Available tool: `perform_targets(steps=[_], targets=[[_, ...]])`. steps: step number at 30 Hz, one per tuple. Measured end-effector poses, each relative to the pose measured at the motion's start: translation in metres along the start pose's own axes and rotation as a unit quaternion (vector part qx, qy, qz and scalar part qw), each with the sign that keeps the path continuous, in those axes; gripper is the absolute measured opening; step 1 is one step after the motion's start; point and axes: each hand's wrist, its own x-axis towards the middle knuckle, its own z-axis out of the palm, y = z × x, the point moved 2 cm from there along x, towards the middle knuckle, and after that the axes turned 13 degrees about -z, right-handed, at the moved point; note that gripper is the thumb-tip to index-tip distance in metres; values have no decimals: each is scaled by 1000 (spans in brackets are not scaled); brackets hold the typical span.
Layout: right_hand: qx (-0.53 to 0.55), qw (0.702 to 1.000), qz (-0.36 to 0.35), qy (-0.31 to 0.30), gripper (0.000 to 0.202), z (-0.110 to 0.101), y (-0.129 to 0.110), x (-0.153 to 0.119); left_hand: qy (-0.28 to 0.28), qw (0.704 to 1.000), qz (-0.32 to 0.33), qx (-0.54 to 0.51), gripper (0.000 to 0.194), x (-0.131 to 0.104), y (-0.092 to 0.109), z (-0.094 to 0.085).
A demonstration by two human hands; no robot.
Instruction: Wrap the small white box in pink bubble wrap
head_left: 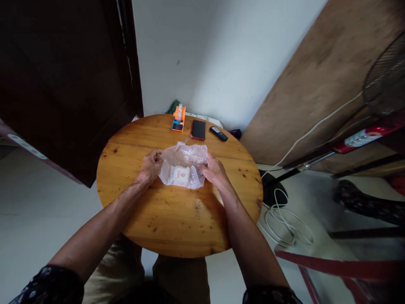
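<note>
A sheet of bubble wrap (193, 154) lies spread and crumpled on the round wooden table (152, 223). On its near part, partly covered by the plastic, sits a small white box-like item (181, 175) with a reddish mark. My left hand (151, 164) pinches the left edge of the wrap. At the opposite side, my right hand (214, 169) grips the right edge, thumb pointing inward. The fingertips of both hands are partly hidden by the plastic.
Along the table's far side are an orange tape dispenser (179, 118), a dark phone-like device with red edges (198, 130) and a black remote-like handset (218, 133). A pedestal fan (384, 80), a coiled white cable (284, 226) and a red chair (335, 266) stand to the right.
</note>
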Motion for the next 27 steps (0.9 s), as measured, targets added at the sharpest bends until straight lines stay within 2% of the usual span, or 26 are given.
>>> perform_targets(steps=[5, 8, 10, 12, 15, 17, 19, 21, 24, 27], targets=[[-37, 999, 12, -8, 43, 1, -1, 0, 38, 990, 37, 128, 38, 6, -2, -9], [-21, 1000, 0, 0, 35, 5, 1, 3, 57, 971, 64, 222, 38, 6, 0, -10], [-16, 1000, -7, 11, 33, 8, 2, 4, 93, 947, 135, 275, 41, 3, 3, -9], [-16, 1000, -7, 25, 37, 11, 2, 5, 117, 915, 234, 307, 44, 0, 5, -7], [-7, 999, -5, 51, 33, 15, 2, 5, 71, 880, 326, 338, 34, 1, 2, -3], [-1, 997, -8, 71, 30, 16, 4, 5, 26, 876, 325, 354, 34, 5, -2, -2], [2, 997, -5, 81, 30, 16, 7, 6, 8, 887, 283, 364, 40, 11, -6, -4], [12, 997, 6, 80, 32, 14, 12, 7, 12, 901, 231, 368, 43, 17, -7, -8], [23, 997, 29, 61, 32, 11, 16, 9, 14, 914, 179, 364, 37, 23, -5, -14], [-1, 999, 37, 37, 29, 10, 15, 8, 26, 921, 189, 339, 33, 21, 1, -16]])
